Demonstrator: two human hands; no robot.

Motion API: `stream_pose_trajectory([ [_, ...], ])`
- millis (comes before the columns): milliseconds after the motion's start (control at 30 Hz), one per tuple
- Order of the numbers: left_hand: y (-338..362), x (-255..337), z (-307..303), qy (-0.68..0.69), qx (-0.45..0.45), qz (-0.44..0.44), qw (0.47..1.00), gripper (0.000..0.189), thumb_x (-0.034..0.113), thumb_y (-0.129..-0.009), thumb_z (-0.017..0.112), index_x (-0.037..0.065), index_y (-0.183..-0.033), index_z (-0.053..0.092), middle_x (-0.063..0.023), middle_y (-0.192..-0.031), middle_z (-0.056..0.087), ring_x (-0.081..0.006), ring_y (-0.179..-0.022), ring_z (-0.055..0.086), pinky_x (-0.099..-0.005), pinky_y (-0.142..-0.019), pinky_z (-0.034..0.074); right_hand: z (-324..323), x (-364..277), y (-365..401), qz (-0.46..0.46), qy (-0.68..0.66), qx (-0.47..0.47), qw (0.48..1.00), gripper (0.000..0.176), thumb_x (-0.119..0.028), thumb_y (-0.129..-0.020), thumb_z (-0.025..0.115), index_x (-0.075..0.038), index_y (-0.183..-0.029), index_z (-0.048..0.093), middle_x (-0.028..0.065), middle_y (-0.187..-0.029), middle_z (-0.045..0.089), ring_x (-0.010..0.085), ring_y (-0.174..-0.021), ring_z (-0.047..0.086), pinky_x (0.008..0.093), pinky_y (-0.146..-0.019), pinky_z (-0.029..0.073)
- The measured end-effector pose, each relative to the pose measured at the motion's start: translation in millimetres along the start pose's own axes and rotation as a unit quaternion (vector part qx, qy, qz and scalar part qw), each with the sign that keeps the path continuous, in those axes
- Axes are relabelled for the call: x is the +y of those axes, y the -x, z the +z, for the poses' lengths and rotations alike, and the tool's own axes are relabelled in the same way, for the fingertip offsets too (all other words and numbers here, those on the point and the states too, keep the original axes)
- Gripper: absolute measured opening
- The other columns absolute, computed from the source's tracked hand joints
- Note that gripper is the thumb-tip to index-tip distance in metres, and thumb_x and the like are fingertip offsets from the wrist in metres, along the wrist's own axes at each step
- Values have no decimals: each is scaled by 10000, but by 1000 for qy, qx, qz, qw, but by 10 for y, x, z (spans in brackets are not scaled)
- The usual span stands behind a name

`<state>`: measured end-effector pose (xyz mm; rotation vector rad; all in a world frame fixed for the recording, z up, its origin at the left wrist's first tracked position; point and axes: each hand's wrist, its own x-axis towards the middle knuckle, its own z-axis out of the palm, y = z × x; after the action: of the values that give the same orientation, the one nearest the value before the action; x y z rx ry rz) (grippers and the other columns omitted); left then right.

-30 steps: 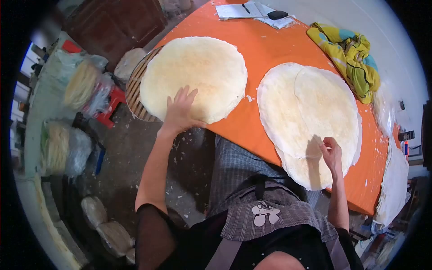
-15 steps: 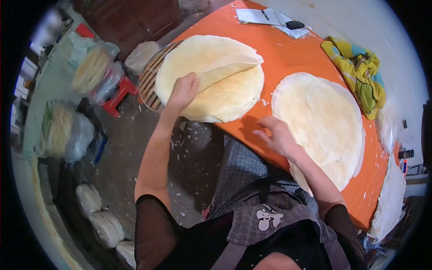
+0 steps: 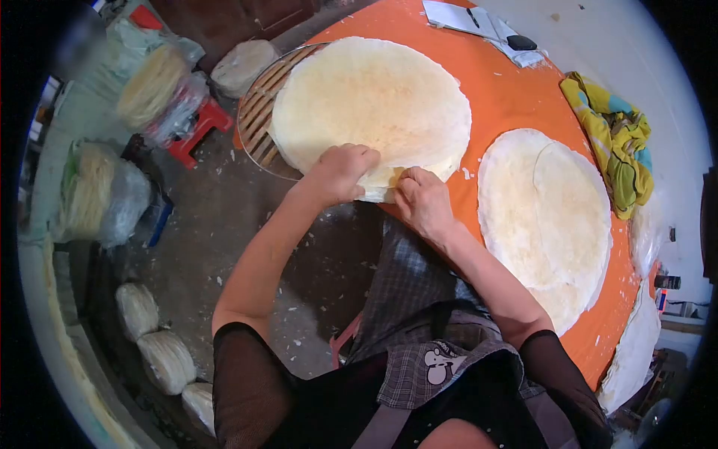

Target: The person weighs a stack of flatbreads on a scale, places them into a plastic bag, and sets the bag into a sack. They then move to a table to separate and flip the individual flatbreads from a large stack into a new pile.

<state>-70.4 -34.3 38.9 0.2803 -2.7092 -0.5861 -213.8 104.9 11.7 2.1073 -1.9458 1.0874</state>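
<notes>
A stack of large round flatbread sheets (image 3: 374, 105) lies on a round slatted rack (image 3: 263, 112) at the orange table's edge. My left hand (image 3: 344, 173) is closed on the near edge of the top sheet. Just right of it, my right hand (image 3: 425, 198) pinches the same near edge, where a bit of the sheet is lifted or folded. The fingertips of both hands are partly hidden. To the right, a second group of overlapping thin sheets (image 3: 550, 217) lies flat on the orange table (image 3: 490, 90).
A yellow-green cloth (image 3: 617, 142) and a paper pad (image 3: 456, 19) with a pen and a dark object lie along the table's far side. On the left are a red stool (image 3: 200, 131) and bagged sheets (image 3: 97, 194). Wrapped stacks (image 3: 166, 361) sit on the floor.
The top sheet, folded up in my left hand before, now lies spread over the stack. My left hand has moved nearer and right; my right hand has come left from the table onto the sheet's edge.
</notes>
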Motion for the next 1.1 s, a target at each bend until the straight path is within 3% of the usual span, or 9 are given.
stream_pose_trajectory([
  [233, -159, -133, -251, 32, -53, -68, 996, 209, 147, -726, 573, 13, -887, 581, -190, -775, 580, -333, -750, 566, -380, -678, 444, 0, -87, 93, 34, 72, -20, 997, 175, -90, -646, 628, -37, -764, 510, 97, -694, 515, 271, -649, 516, 364, -582, 415],
  [367, -389, -222, -436, 32, 50, -99, 993, 161, 147, -782, 521, -14, -787, 526, -205, -672, 519, -317, -609, 515, -358, -572, 407, -26, -176, 57, 79, 33, -8, 996, 286, -103, -641, 656, -21, -864, 497, 108, -689, 523, 287, -656, 530, 373, -587, 425],
  [567, -523, -352, -518, 31, 108, -86, 990, 198, 150, -796, 511, -25, -722, 455, -195, -591, 432, -240, -501, 391, -335, -503, 350, 67, -306, -257, 350, -100, -108, 925, 399, -140, -611, 706, 13, -910, 490, 151, -766, 585, 333, -696, 566, 378, -628, 458],
  [667, -534, -345, -524, 28, 84, -114, 990, 173, 148, -784, 510, -17, -741, 479, -196, -633, 467, -277, -577, 431, -364, -545, 369, 220, -153, -264, 353, -69, -97, 928, 360, -149, -597, 700, 5, -867, 518, 162, -769, 597, 341, -686, 570, 376, -646, 458],
  [767, -523, -288, -571, 24, 57, -149, 987, 148, 147, -766, 497, 1, -763, 519, -199, -716, 545, -375, -727, 519, -422, -634, 408, 136, -177, -328, 317, -98, -159, 930, 242, -131, -609, 664, -31, -794, 546, 127, -747, 574, 316, -660, 554, 370, -616, 454],
  [867, -492, -305, -547, 31, 65, -136, 988, 151, 152, -763, 494, 4, -753, 522, -195, -708, 547, -373, -717, 520, -422, -628, 407, 154, -272, -226, -29, 116, -89, 989, 160, -111, -601, 615, -70, -744, 556, 91, -738, 509, 269, -669, 511, 344, -601, 443],
  [967, -483, -328, -516, 65, 59, -118, 989, 148, 149, -756, 510, 2, -757, 528, -185, -672, 530, -330, -659, 509, -391, -600, 406, 223, -296, -292, -68, 80, 5, 994, 193, -71, -548, 611, -80, -711, 508, 70, -721, 417, 239, -670, 454, 337, -567, 416],
  [1033, -450, -323, -442, 109, 52, -107, 987, 136, 125, -751, 537, -8, -783, 536, -172, -613, 493, -248, -559, 485, -328, -554, 407, 232, -302, -301, -108, 72, -43, 991, 193, -93, -590, 584, -73, -773, 526, 80, -752, 436, 235, -712, 455, 318, -603, 418],
  [1100, -397, -290, -378, 49, 6, -67, 996, 121, 100, -728, 529, -2, -789, 552, -181, -645, 522, -279, -629, 536, -350, -599, 431, 240, -298, -275, -134, 69, -84, 985, 214, -104, -624, 569, -63, -830, 531, 88, -782, 453, 235, -742, 459, 312, -623, 418],
])
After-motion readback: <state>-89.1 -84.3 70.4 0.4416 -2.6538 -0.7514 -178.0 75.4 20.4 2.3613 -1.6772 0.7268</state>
